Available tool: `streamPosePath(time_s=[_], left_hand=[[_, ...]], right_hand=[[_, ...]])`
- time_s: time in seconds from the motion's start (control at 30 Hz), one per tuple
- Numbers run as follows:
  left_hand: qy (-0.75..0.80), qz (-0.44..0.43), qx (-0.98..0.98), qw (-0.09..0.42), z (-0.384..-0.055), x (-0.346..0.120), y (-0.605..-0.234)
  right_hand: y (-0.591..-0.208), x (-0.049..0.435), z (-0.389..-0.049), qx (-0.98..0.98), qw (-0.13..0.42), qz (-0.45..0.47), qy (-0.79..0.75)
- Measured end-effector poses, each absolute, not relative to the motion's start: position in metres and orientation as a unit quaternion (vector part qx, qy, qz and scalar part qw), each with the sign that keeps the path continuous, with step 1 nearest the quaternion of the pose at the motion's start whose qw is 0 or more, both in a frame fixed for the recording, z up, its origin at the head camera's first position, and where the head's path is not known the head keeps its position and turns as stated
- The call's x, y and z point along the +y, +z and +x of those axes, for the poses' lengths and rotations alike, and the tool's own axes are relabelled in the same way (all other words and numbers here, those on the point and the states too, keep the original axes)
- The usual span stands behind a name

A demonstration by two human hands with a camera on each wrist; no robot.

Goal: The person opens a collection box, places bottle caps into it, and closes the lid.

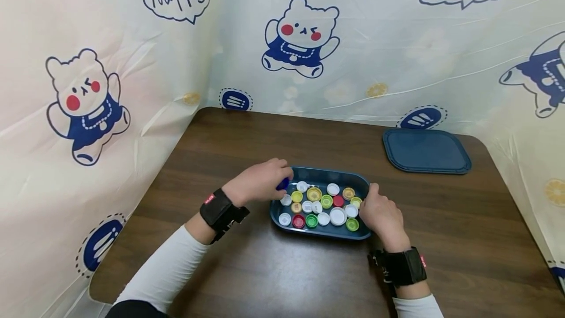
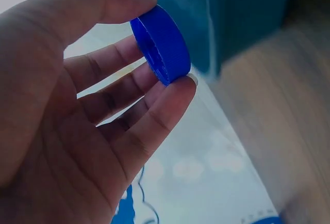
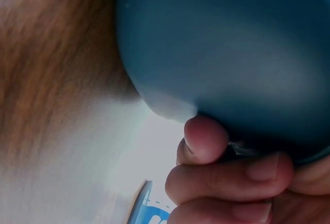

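Left wrist view: the left hand (image 2: 77, 110) has its grip clamped on one blue cap (image 2: 161, 44), pinched between thumb and fingertips at the tray's left end. The right hand (image 1: 382, 214) curls its grip round the right rim of the one blue tray (image 1: 328, 174), which holds about twenty loose caps (image 1: 321, 205). One lid (image 1: 425, 151) lies well apart on the desk (image 1: 282, 274).

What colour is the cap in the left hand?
Blue. The bottle cap pinched by the left hand shows best in the left wrist view.
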State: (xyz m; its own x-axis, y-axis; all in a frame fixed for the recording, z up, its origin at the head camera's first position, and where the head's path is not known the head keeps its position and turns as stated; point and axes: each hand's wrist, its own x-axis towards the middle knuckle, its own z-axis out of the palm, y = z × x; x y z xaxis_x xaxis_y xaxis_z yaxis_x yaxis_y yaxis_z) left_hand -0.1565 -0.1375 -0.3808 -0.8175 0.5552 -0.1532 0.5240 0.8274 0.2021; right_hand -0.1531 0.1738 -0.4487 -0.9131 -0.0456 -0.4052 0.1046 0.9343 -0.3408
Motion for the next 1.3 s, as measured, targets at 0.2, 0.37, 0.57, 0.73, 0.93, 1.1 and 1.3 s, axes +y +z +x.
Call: streamPosePath(time_s=[0.2,0.37,0.57,0.73,0.93,1.1,1.3], left_hand=[[0.074,0.308,0.944,0.097,-0.162,-0.123,-0.386],[0.082,0.307,0.944,0.09,-0.165,-0.127,-0.384],[0.082,0.306,0.944,0.092,-0.164,-0.138,-0.382],[0.085,0.295,0.948,0.088,-0.162,-0.149,-0.383],[0.099,0.271,0.954,0.078,-0.157,-0.167,-0.387],[0.105,0.242,0.962,0.073,-0.15,-0.187,-0.387],[0.096,0.199,0.972,0.075,-0.132,-0.222,-0.399]], right_hand=[[-0.45,0.175,-0.154,0.96,0.211,0.017,-0.181],[-0.45,0.175,-0.154,0.961,0.208,0.014,-0.183],[-0.449,0.174,-0.154,0.96,0.211,0.013,-0.183],[-0.448,0.173,-0.153,0.96,0.211,0.014,-0.184],[-0.45,0.174,-0.153,0.96,0.212,0.015,-0.183],[-0.451,0.175,-0.153,0.962,0.207,0.013,-0.177],[-0.452,0.175,-0.153,0.962,0.206,0.01,-0.178]])
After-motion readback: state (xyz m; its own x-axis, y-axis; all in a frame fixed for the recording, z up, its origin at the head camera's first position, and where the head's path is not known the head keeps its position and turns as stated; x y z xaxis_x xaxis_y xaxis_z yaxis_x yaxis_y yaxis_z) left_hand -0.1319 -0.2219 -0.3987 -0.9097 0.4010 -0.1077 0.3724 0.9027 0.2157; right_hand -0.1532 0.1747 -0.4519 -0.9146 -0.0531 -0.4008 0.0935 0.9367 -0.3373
